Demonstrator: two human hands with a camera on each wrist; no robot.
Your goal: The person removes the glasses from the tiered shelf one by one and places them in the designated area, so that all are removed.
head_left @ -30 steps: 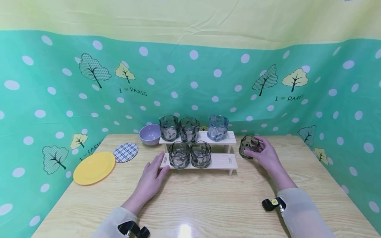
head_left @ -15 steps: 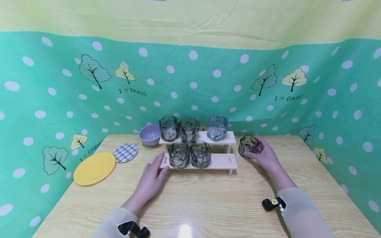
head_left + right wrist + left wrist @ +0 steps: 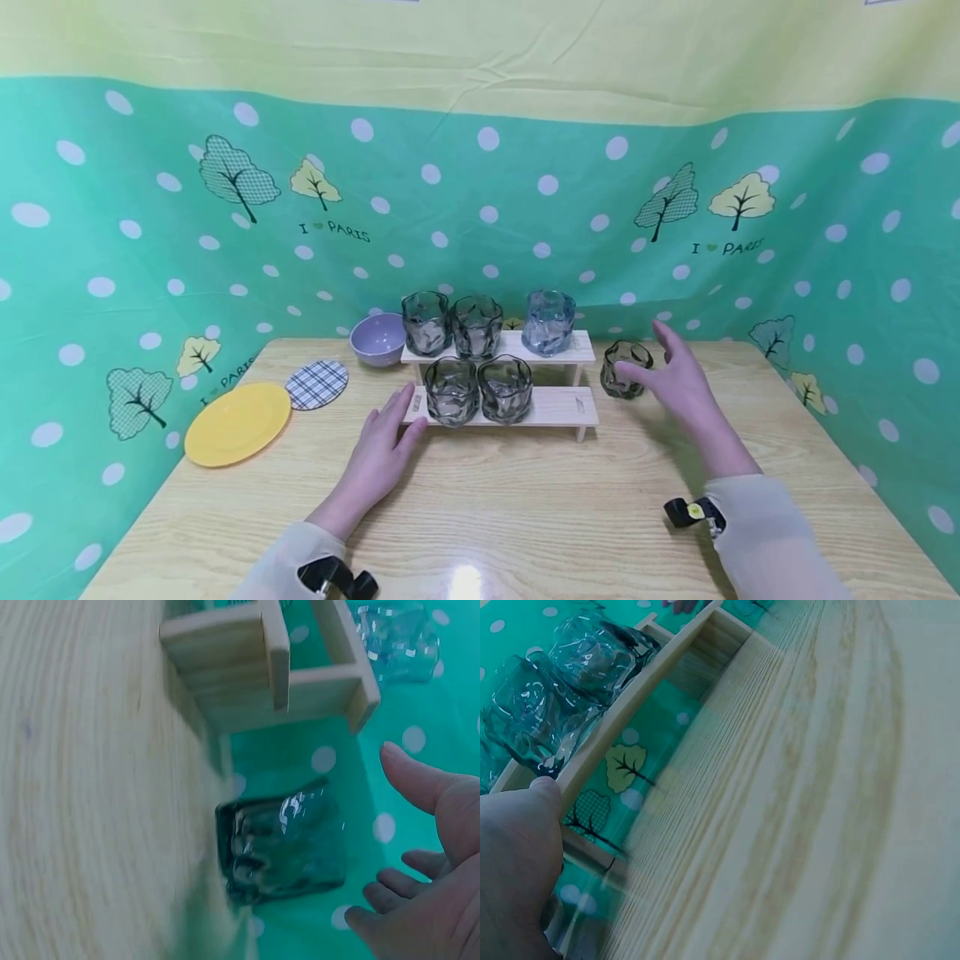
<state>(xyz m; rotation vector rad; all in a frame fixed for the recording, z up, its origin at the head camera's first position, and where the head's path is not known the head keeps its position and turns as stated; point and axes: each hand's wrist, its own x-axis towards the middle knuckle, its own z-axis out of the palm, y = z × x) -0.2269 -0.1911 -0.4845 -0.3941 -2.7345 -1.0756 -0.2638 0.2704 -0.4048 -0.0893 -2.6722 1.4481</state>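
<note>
A smoky grey glass tumbler (image 3: 624, 371) stands upright on the table to the right of a two-step wooden rack (image 3: 551, 406). Just off its right side is my right hand (image 3: 684, 385), thumb and fingers spread apart; a gap shows between hand and tumbler (image 3: 289, 844) in the right wrist view. My left hand (image 3: 378, 454) rests against the rack's left end, fingers straight, and its thumb touches the lower step's edge in the left wrist view. Two grey tumblers (image 3: 452, 393) sit on the lower step. Two more grey tumblers (image 3: 427, 325) and a blue tumbler (image 3: 549, 323) are on the upper step.
Behind the rack's left end is a purple bowl (image 3: 378, 340). A checked round coaster (image 3: 317, 385) and a yellow plate (image 3: 237, 425) lie farther left. A green dotted cloth (image 3: 465, 200) hangs at the back and sides of the wooden table (image 3: 525, 508).
My right hand has let go of the grey tumbler and drawn back slightly to the right, its fingers spreading. The tumbler stays beside the rack. My left hand has not moved.
</note>
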